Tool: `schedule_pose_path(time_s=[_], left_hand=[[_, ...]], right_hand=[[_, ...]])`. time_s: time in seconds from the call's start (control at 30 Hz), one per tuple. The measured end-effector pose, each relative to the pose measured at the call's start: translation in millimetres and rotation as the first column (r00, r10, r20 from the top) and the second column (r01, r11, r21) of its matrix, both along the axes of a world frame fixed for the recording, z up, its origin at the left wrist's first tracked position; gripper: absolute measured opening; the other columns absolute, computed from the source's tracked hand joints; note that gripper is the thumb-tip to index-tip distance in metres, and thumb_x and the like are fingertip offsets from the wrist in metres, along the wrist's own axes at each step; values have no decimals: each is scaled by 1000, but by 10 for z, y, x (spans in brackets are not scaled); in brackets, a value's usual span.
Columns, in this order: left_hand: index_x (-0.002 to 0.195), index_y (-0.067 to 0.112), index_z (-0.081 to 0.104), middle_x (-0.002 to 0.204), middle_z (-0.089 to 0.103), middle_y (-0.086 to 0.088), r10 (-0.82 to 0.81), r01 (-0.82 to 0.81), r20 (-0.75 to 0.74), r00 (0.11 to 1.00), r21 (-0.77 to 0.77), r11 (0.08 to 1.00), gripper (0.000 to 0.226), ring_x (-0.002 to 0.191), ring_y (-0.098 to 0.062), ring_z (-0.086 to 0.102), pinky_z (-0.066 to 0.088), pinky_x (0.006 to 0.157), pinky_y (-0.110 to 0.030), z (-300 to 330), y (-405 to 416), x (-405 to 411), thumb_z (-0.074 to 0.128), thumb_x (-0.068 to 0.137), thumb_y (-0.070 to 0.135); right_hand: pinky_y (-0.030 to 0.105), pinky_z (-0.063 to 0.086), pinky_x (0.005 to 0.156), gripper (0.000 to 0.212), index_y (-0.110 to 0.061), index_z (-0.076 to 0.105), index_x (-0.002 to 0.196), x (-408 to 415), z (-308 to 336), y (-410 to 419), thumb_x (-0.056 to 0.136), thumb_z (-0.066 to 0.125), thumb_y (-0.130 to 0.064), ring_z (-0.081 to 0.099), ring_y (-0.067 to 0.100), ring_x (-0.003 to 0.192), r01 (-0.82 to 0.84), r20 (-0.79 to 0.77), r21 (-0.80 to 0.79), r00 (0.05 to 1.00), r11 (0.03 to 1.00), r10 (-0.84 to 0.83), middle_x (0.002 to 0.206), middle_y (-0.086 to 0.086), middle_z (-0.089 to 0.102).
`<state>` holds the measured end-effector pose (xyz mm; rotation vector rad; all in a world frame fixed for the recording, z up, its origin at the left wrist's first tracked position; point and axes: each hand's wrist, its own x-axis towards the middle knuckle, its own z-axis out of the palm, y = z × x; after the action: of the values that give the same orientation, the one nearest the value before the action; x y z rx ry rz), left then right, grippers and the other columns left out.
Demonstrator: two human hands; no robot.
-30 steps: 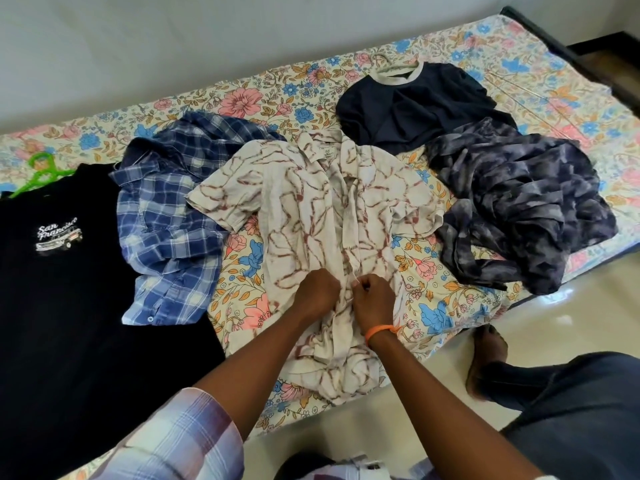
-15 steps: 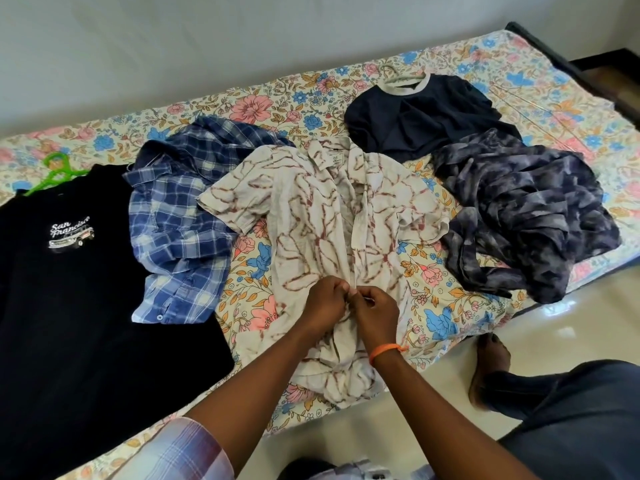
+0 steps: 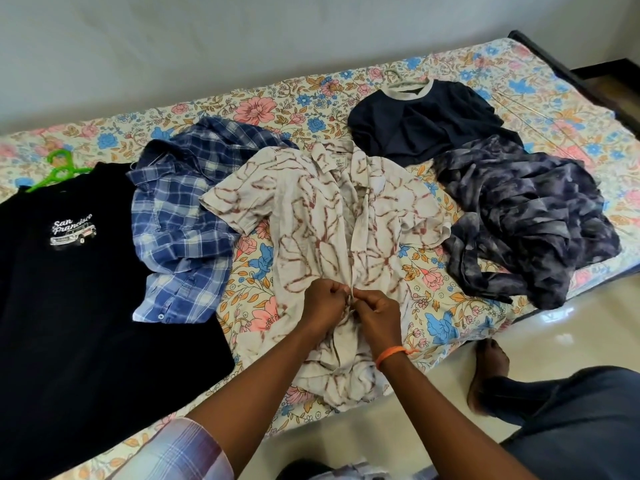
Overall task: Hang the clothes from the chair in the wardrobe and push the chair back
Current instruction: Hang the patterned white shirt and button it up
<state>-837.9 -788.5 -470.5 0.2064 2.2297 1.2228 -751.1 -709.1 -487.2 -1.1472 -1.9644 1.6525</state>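
**A:** Buttons first, is that the idea?

**B:** Yes. My left hand (image 3: pixel 323 299) and right hand (image 3: pixel 375 311) are close together over the placket of the cream shirt (image 3: pixel 311 216), low on its front. Each pinches one edge of the cloth between thumb and fingers. I can't make out the button itself; my fingers cover it.

**A:** Where does the shirt lie?

**B:** Flat on the bed (image 3: pixel 277 109), collar away from me, hem hanging over the near edge. It sits between the plaid shirt (image 3: pixel 180 223) and the tie-dye garment (image 3: pixel 526 220).

**A:** How do you do this step well?

**B:** I judge it best to keep both edges taut and level, so the hole lines up with its own button and not the one above. Push the button through with one thumb while the other hand holds the hole open. A skipped hole would make the shirt hang crooked.

**A:** And the rest?

**B:** The black tee (image 3: pixel 69 289) lies at my left with a green hanger (image 3: pixel 59 169) at its neck. The navy tee (image 3: pixel 426 123) lies farther back, a pale hanger hook showing at its collar. Neither chair nor wardrobe is in view, so I reckon most of the hanging is not yet done.
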Motion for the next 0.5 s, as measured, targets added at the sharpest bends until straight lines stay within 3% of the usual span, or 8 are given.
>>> schedule_pose_path(time_s=[0.13,0.2,0.27,0.37,0.5], left_hand=[[58,10,65,53,60,-3,91,-95,86,992,35,995,33,46,-8,52,41,50,-22,20,16,1,60,90,13],[51,14,62,51,60,-5,133,-142,140,981,53,988,34,48,-13,55,46,53,-30,29,15,-3,64,85,16],[58,6,68,61,68,-15,157,-173,167,973,83,981,32,59,-25,66,56,61,-41,30,7,-16,69,83,25],[67,2,74,67,72,-13,163,-182,162,973,112,977,31,73,-31,72,59,70,-44,51,2,-30,71,84,28],[55,11,69,56,68,-6,135,-159,175,975,130,979,38,57,-21,68,55,57,-31,71,8,-35,80,78,38]], right_hand=[[6,45,84,25,-5,76,105,-7,17,-66,85,65,6,65,16,94,-94,26,220,996,971,91,96,1,68],[-1,39,81,24,-3,75,107,-18,0,-101,86,66,5,63,14,93,-92,39,319,996,943,84,100,6,69],[2,41,82,24,-1,74,108,-27,-28,-118,86,66,6,63,17,92,-98,39,400,995,911,90,101,12,70],[23,49,82,25,-1,75,107,-24,-53,-128,85,67,7,65,20,90,-90,5,449,995,889,98,99,13,70],[28,51,79,21,0,75,103,-31,-70,-155,86,65,7,67,25,89,-62,-7,402,997,914,71,98,13,70]])
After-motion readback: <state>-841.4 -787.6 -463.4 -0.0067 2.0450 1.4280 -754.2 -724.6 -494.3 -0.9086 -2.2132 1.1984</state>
